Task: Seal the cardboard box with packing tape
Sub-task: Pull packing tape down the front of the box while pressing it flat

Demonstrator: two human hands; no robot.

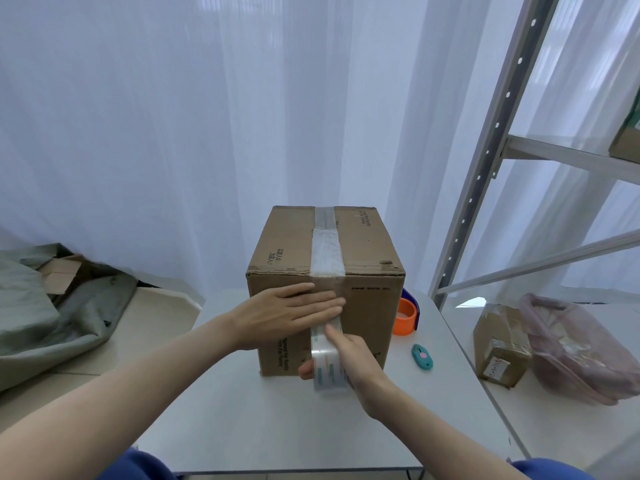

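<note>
Left hand [291, 315] spread flat on box [367, 306] front, pressing tape [327, 252]. Right hand [349, 358] gripping roll [329, 367], apparently against box, on table [263, 427].

I see sheer white curtains [156, 133] backlit behind a white table [242, 427], grey metal shelving [485, 161] at right, beige floor [156, 317].

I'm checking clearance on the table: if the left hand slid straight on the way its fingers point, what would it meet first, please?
The left hand lies flat on the cardboard box, fingers pointing right. It would first cross the tape strip under its fingertips; past the box edge, probably the orange tape dispenser, though depth is unclear.
</note>
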